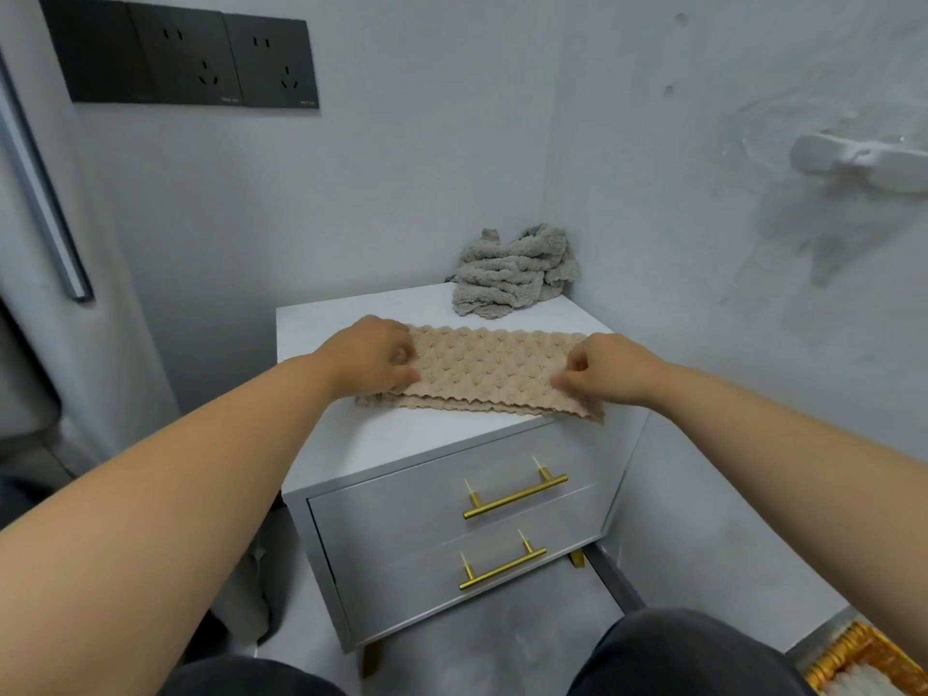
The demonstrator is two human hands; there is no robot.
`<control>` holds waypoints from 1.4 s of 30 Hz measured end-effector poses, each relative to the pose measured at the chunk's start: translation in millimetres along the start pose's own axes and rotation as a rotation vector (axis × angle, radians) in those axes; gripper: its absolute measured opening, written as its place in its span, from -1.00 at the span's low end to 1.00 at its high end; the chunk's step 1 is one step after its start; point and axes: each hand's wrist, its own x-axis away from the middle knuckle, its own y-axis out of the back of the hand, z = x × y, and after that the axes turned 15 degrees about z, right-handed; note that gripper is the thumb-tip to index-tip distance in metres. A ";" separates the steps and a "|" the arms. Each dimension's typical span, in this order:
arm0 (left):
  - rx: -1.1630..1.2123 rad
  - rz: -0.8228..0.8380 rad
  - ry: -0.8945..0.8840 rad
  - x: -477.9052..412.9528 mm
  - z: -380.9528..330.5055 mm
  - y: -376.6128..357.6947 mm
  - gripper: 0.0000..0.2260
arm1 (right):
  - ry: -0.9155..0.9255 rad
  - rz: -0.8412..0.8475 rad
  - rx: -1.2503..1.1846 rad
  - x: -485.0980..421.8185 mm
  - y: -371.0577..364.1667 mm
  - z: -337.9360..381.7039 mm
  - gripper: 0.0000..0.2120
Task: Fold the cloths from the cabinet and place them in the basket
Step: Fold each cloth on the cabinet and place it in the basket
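While the beige, waffle-textured cloth (494, 366) lies doubled lengthwise on top of the pale grey two-drawer cabinet (401, 444), its upper layer is pinched at each end. The left end is held between the curled fingers and thumb of the left hand (369, 356), and the right end is held likewise by the right hand (610, 369).

The step in hand is judged to be the squaring of the fold. The lower layer is seen to peek out along the near edge, so the upper layer should be drawn taut between its two ends. Its edge should be laid evenly over the one beneath before either end is let go. An even pull from both sides is advised, since so soft a cloth is easily skewed; the crease should then be pressed flat.

A crumpled grey plush cloth (512, 273) lies at the cabinet's back corner, apart from the hands and not yet folded. The golden woven basket (853, 655) is seen low at the right; what lies in it cannot be told.
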 end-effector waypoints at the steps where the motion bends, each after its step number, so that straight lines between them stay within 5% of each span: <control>1: -0.003 0.037 -0.004 -2.0 -6.6 -0.6 -0.68 | -0.016 0.013 0.023 -2.5 -4.4 1.3 -0.73; 5: 0.054 0.006 0.021 -9.8 -23.8 5.6 -0.73 | -0.105 -0.065 0.175 -16.3 -11.7 4.8 -0.85; 9: 0.016 -0.082 -0.022 -14.8 -33.1 7.1 -0.78 | -0.108 -0.099 0.245 -31.3 -17.7 7.6 -0.61; 14: -0.026 0.044 -0.093 -16.3 -40.5 -9.3 -0.70 | -0.096 -0.057 0.083 -42.7 -19.4 8.1 -0.51; 21: 0.590 0.088 -0.109 -16.9 -57.7 1.1 -0.83 | -0.099 -0.091 -0.340 -56.6 -21.2 29.0 -0.77; 24: 0.462 -0.152 -0.055 -25.8 -56.0 -7.7 -0.84 | -0.038 -0.080 -0.320 -57.2 -30.5 37.3 -0.51; 28: 0.201 -0.056 -0.038 -28.6 -48.4 -30.5 -0.65 | 0.054 -0.043 -0.364 -60.5 -33.0 40.2 -0.38; 35: 0.127 -0.181 0.091 -25.4 -53.6 -16.3 -0.67 | -0.052 -0.237 -0.481 -64.6 -38.3 44.2 -0.55; 40: 0.216 -0.242 0.191 -29.4 -49.7 -15.9 -0.80 | -0.116 -0.118 -0.398 -63.6 -32.5 36.8 -0.51; 42: 0.232 -0.227 0.248 -30.6 -48.3 -17.6 -0.70 | -0.080 -0.109 -0.441 -65.8 -32.9 32.4 -0.50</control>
